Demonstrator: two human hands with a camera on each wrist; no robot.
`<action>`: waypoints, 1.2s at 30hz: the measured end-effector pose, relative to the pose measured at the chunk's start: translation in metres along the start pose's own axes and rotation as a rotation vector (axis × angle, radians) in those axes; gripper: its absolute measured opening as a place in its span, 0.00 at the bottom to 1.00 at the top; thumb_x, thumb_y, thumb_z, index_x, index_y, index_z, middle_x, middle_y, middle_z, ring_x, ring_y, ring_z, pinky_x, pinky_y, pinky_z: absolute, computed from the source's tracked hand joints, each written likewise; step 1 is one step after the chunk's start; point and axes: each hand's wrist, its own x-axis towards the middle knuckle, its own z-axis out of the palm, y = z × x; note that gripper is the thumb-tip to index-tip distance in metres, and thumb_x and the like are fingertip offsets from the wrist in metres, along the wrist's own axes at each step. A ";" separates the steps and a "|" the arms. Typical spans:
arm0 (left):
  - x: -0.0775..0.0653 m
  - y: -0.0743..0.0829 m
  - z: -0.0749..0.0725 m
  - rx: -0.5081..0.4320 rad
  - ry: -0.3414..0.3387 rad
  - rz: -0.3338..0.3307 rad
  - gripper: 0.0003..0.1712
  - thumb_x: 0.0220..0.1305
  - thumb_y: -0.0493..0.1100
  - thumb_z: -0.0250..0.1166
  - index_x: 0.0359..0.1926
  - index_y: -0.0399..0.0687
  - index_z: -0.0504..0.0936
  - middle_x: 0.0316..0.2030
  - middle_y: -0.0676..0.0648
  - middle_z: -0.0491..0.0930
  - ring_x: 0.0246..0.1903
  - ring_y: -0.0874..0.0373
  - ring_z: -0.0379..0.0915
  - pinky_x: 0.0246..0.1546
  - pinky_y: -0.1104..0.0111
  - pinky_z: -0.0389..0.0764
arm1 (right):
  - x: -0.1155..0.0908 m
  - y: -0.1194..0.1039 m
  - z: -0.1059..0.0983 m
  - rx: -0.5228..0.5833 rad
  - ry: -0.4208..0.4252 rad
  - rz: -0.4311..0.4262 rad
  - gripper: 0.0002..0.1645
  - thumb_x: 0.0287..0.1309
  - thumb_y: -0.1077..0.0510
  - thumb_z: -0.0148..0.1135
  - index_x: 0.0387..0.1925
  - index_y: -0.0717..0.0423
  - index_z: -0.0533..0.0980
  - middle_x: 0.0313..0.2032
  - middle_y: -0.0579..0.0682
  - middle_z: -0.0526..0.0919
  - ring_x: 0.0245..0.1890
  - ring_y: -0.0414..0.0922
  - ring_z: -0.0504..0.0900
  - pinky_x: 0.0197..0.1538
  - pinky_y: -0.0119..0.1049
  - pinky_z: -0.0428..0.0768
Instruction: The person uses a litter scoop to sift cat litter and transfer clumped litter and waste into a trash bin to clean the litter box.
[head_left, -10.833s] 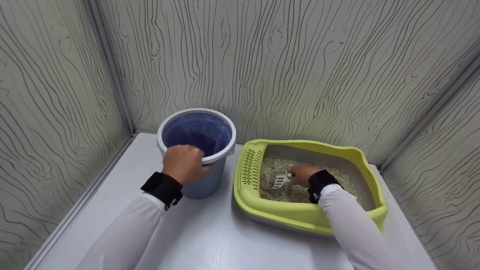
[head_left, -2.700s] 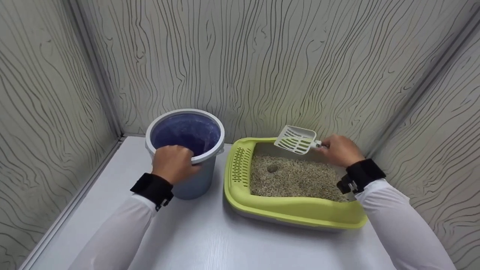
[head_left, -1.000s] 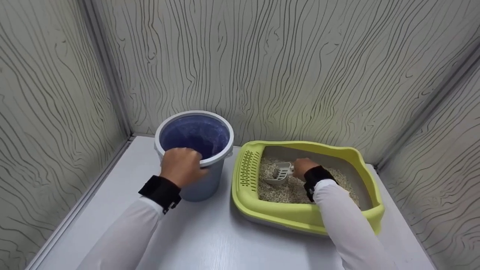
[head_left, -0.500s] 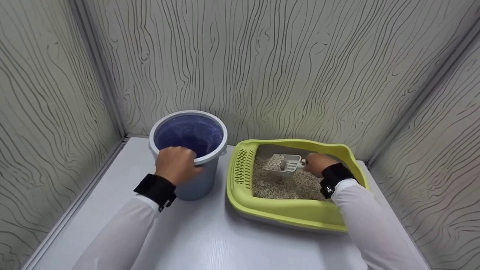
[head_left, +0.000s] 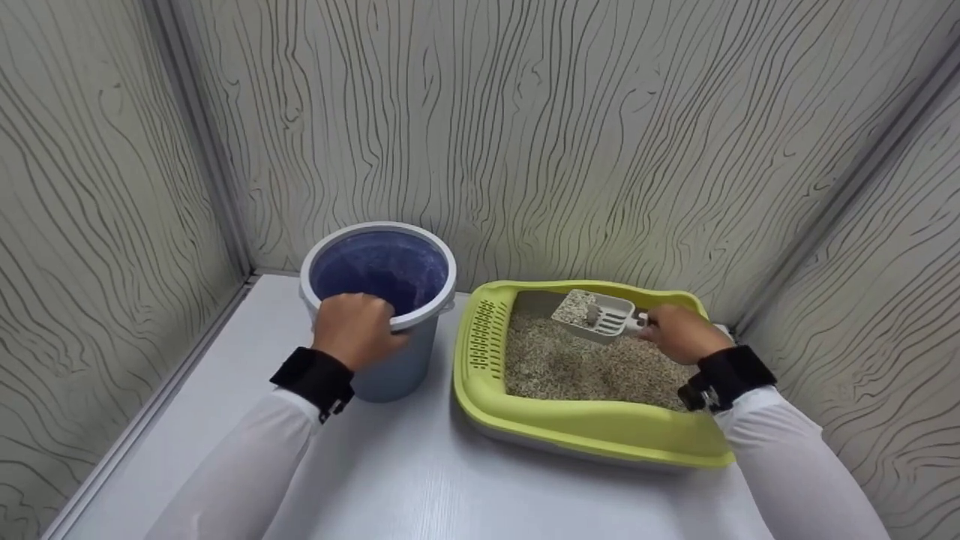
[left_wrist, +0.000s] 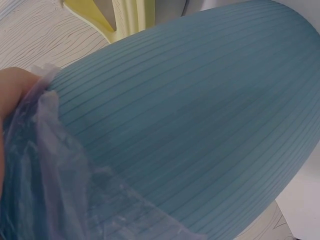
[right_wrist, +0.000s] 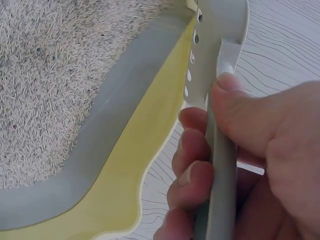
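Observation:
My left hand [head_left: 354,330] grips the near rim of a blue-grey trash bin [head_left: 401,367]. In the left wrist view a thin, clear purplish liner [left_wrist: 65,155] folds over the bin's edge under the fingers. My right hand [head_left: 686,335] holds a pale slotted litter scoop [head_left: 616,315] by its handle, thumb along the top in the right wrist view. Litter and a greyish clump [head_left: 592,313] lie in the scoop, which is raised over the yellow-green litter box [head_left: 570,424]. Pale granular litter [head_left: 555,371] covers the box's floor.
Bin and box stand side by side on a white tabletop [head_left: 420,480], a narrow gap between them. Wood-patterned panels [head_left: 525,150] close off the back and both sides. A perforated ledge [head_left: 484,337] forms the box's left end.
The scoop has come up out of the litter, loaded with litter and a clump, and moved right and upward with my right hand. The left hand keeps its grip on the bin.

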 end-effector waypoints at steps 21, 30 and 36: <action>-0.001 0.000 0.001 0.011 -0.011 -0.001 0.36 0.48 0.64 0.75 0.09 0.57 0.59 0.11 0.56 0.62 0.13 0.54 0.62 0.14 0.57 0.64 | -0.018 0.015 0.022 0.004 0.133 -0.026 0.12 0.76 0.56 0.57 0.39 0.62 0.73 0.27 0.49 0.75 0.27 0.44 0.73 0.34 0.42 0.73; 0.000 0.000 0.000 0.016 -0.031 -0.010 0.35 0.47 0.65 0.76 0.08 0.56 0.61 0.11 0.56 0.63 0.13 0.53 0.64 0.15 0.56 0.64 | -0.020 0.012 0.024 0.052 0.198 -0.020 0.12 0.71 0.55 0.63 0.38 0.60 0.73 0.27 0.49 0.72 0.27 0.44 0.72 0.32 0.40 0.70; 0.000 0.001 0.000 0.018 -0.042 -0.014 0.35 0.48 0.65 0.75 0.08 0.57 0.62 0.11 0.56 0.63 0.13 0.53 0.64 0.15 0.56 0.64 | -0.020 0.012 0.028 0.060 0.230 -0.051 0.11 0.66 0.55 0.68 0.38 0.59 0.77 0.26 0.47 0.71 0.25 0.42 0.68 0.30 0.37 0.65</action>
